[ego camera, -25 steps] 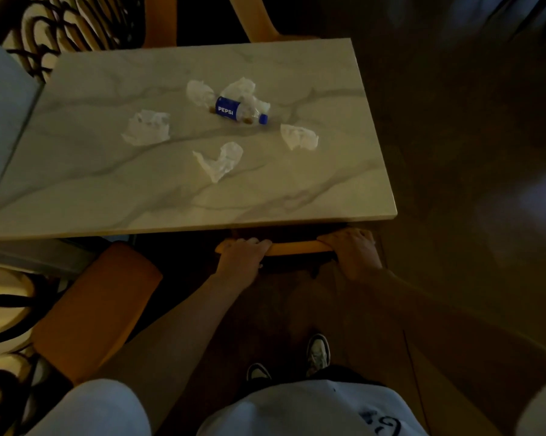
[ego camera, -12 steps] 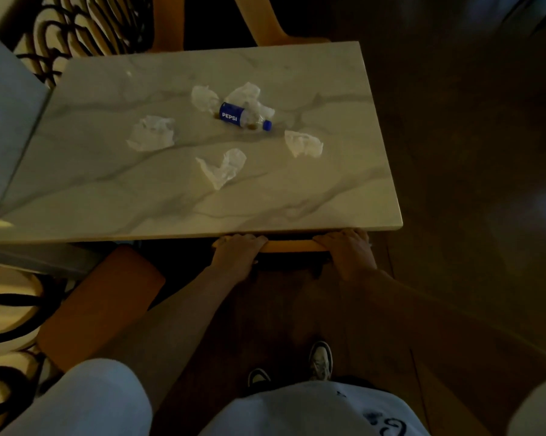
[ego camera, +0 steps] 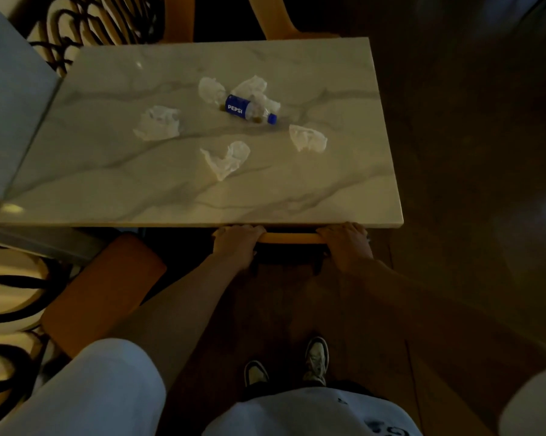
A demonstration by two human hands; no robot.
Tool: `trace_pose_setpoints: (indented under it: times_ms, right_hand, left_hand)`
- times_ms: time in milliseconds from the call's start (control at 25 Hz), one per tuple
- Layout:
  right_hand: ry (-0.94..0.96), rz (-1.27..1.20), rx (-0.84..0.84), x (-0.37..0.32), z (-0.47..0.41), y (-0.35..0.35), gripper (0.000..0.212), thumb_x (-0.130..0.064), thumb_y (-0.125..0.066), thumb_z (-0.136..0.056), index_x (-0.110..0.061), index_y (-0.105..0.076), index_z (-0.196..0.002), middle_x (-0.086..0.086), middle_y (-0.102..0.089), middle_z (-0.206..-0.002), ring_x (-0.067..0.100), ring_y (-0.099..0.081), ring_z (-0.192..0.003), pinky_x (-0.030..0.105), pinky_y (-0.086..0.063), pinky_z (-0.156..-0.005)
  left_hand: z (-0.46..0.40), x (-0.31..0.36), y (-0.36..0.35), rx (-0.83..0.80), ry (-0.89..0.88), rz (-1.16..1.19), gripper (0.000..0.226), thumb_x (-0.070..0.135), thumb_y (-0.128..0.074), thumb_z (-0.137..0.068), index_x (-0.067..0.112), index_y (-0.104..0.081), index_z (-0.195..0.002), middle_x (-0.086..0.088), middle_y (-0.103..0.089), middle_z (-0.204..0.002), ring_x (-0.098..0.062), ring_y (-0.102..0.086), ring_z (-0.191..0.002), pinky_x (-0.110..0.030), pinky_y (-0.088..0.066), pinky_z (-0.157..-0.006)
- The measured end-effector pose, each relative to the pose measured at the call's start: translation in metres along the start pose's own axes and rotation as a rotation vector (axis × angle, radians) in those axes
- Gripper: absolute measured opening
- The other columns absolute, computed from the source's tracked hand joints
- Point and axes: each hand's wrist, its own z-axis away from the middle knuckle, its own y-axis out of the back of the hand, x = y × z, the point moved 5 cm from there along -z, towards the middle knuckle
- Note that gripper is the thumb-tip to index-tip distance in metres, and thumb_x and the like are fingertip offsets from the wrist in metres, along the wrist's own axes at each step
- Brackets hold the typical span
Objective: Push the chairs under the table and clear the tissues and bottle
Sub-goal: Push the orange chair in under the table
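Observation:
A marble table carries several crumpled white tissues, among them one at the left, one in the middle and one at the right. A small Pepsi bottle lies on its side among them. My left hand and my right hand both grip the wooden top rail of a chair at the table's near edge. The seat of that chair is hidden beneath the tabletop.
An orange upholstered chair stands pulled out at the near left corner. Another wooden chair is at the table's far side. A patterned rug lies to the left, dark wood floor to the right. My shoes stand below.
The chair's top rail has moved forward and now sits right at the table's near edge, with both hands still gripping it.

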Motion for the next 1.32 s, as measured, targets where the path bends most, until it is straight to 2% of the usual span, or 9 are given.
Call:
trace_pose_setpoints:
  times_ms: [120,200,280,400,520,680,880,1040,1320]
  right_hand:
    - [-0.015,-0.001,-0.045,-0.002,0.0,0.002,0.055,-0.023,-0.059,-0.09,-0.029,-0.045,-0.142,0.001,-0.055,-0.139,0.03,-0.045,-0.129,0.046,-0.029,-0.112]
    - [-0.015,0.02,-0.118,-0.006,0.0,0.004,0.065,-0.029,-0.061,-0.085,-0.027,-0.038,-0.146,0.003,-0.05,-0.142,0.032,-0.043,-0.131,0.051,-0.027,-0.114]
    - [0.005,0.051,-0.191,-0.014,0.0,0.009,0.077,-0.038,-0.06,-0.082,-0.025,-0.027,-0.151,0.007,-0.042,-0.147,0.037,-0.04,-0.134,0.059,-0.02,-0.116]
    - [0.139,0.019,-0.177,-0.046,0.0,0.018,0.085,-0.042,-0.058,-0.083,-0.022,-0.015,-0.154,0.01,-0.033,-0.152,0.039,-0.032,-0.139,0.064,-0.008,-0.118]
    - [0.375,-0.046,-0.109,-0.123,0.006,0.015,0.086,-0.041,-0.057,-0.083,-0.019,-0.013,-0.155,0.012,-0.023,-0.158,0.037,-0.021,-0.146,0.058,-0.005,-0.121]
    - [0.47,-0.022,-0.051,-0.236,0.025,0.001,0.085,-0.043,-0.055,-0.089,-0.019,-0.01,-0.156,0.014,-0.005,-0.163,0.041,-0.003,-0.15,0.055,-0.001,-0.122]
    - [0.854,0.093,-0.069,-0.383,0.067,-0.024,0.091,-0.041,-0.06,-0.09,-0.02,-0.002,-0.157,0.012,-0.003,-0.165,0.034,-0.001,-0.152,0.051,0.0,-0.122]
    - [0.951,0.275,-0.119,-0.465,0.092,-0.053,0.093,-0.042,-0.062,-0.089,-0.022,-0.002,-0.157,0.011,-0.009,-0.164,0.032,-0.013,-0.15,0.052,-0.002,-0.121]
    - [0.864,0.438,-0.234,-0.482,0.077,-0.089,0.08,-0.037,-0.066,-0.087,-0.018,-0.024,-0.153,0.016,-0.039,-0.148,0.037,-0.041,-0.134,0.054,-0.026,-0.117]
  left_hand:
    - [0.002,0.0,0.001,-0.011,0.021,-0.026,0.051,0.029,-0.067,-0.086,0.04,-0.048,-0.131,0.004,-0.061,-0.123,-0.028,-0.057,-0.119,-0.063,-0.035,-0.106]
    - [0.007,0.003,0.003,-0.012,0.072,-0.046,0.058,0.034,-0.069,-0.085,0.038,-0.043,-0.137,0.0,-0.055,-0.134,-0.032,-0.046,-0.131,-0.071,-0.017,-0.113]
    - [0.019,0.005,0.003,-0.017,0.16,-0.004,0.079,0.038,-0.069,-0.085,0.033,-0.025,-0.151,-0.01,-0.031,-0.155,-0.038,-0.024,-0.146,-0.071,-0.008,-0.115]
    - [0.061,-0.011,-0.004,0.057,0.283,0.145,0.092,0.045,-0.062,-0.089,0.022,-0.004,-0.157,-0.017,-0.007,-0.163,-0.038,-0.007,-0.151,-0.064,-0.009,-0.119]
    - [0.134,-0.06,-0.023,0.148,0.418,0.134,0.086,0.052,-0.05,-0.095,0.02,0.0,-0.158,-0.016,-0.007,-0.164,-0.037,-0.01,-0.151,-0.059,-0.014,-0.12]
    - [0.246,-0.136,-0.052,0.156,0.588,0.137,0.087,0.068,-0.038,-0.093,0.018,-0.008,-0.158,-0.015,-0.011,-0.164,-0.038,-0.012,-0.15,-0.059,-0.013,-0.12]
    - [0.379,-0.209,-0.113,0.114,0.791,0.282,0.101,0.082,-0.04,-0.083,0.024,-0.005,-0.158,-0.009,-0.014,-0.164,-0.033,-0.013,-0.151,-0.054,-0.011,-0.121]
    - [0.443,-0.25,-0.162,0.002,0.81,0.351,0.085,0.065,-0.053,-0.087,0.024,-0.02,-0.154,-0.006,-0.031,-0.157,-0.032,-0.029,-0.145,-0.054,-0.021,-0.12]
    - [0.425,-0.265,-0.167,-0.07,0.617,0.336,0.073,0.056,-0.054,-0.092,0.023,-0.027,-0.151,-0.006,-0.039,-0.15,-0.032,-0.035,-0.141,-0.053,-0.021,-0.119]
